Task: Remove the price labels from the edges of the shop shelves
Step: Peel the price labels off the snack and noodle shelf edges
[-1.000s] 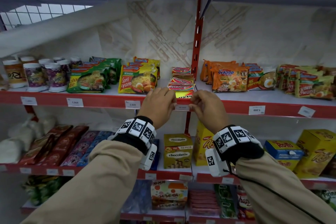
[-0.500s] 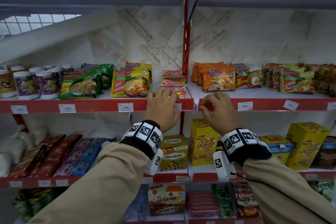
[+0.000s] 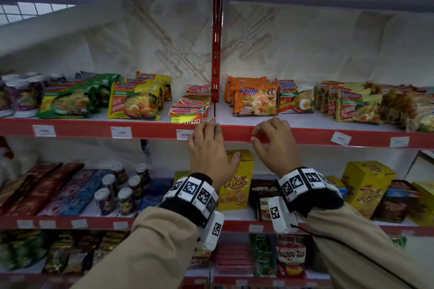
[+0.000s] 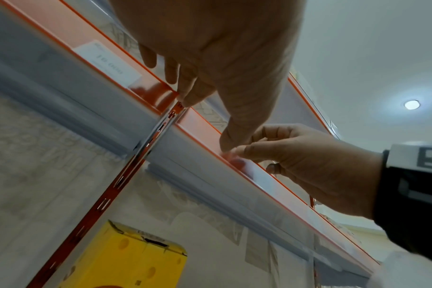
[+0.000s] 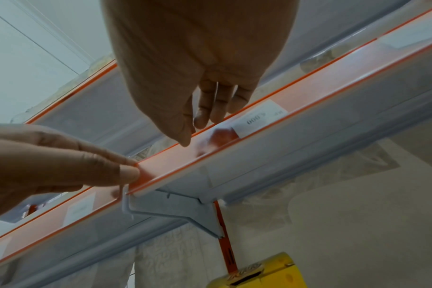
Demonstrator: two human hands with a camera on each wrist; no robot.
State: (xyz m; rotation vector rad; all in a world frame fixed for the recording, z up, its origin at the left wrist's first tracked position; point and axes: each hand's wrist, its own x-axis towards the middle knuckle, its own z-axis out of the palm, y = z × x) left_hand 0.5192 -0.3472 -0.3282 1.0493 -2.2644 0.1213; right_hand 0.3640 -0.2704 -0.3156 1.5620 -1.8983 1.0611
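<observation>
The red shelf edge point(image 3: 305, 135) carries white price labels. One label marked 10.000 point(image 3: 184, 134) sits just left of my left hand point(image 3: 210, 139). That hand lies flat on the edge at the joint by the red upright point(image 3: 216, 54), its fingertips point(image 5: 128, 171) pressing the strip's end. My right hand point(image 3: 261, 135) is a little to the right, its fingers point(image 5: 210, 115) curled over the strip's top and the thumb on its front. A label marked 4.000 point(image 5: 259, 118) lies just beyond those fingers. Neither hand holds a loose label.
Noodle packets point(image 3: 254, 98) and a stack of small packets point(image 3: 187, 110) stand on the shelf right behind my hands. More labels point(image 3: 121, 132) sit further left and right point(image 3: 399, 141). Yellow boxes point(image 3: 237, 183) and snacks fill the lower shelf.
Both hands have moved right along the shelf edge, off the label by the upright. The left hand now rests at the joint and the right hand is on the right-hand shelf.
</observation>
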